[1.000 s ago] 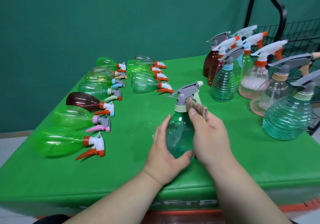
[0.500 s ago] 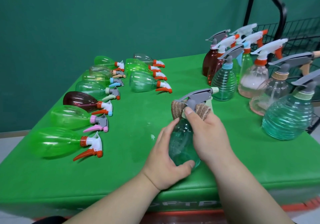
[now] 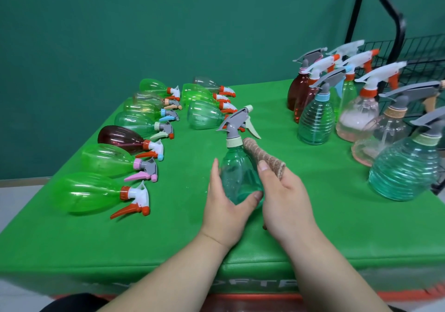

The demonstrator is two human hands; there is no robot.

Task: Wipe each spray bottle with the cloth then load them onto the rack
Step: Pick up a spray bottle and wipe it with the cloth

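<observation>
One bottle (image 3: 238,176) between left hand (image 3: 226,205) and cloth (image 3: 262,158)

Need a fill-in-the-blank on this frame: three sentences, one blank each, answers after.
1. The left hand grips a teal spray bottle whose spray head is ____.
2. The right hand holds a rolled ____ cloth against that bottle.
3. The left-side bottles lie on their sides; the right-side bottles stand ____.
Missing words: grey; brown; upright.
</observation>
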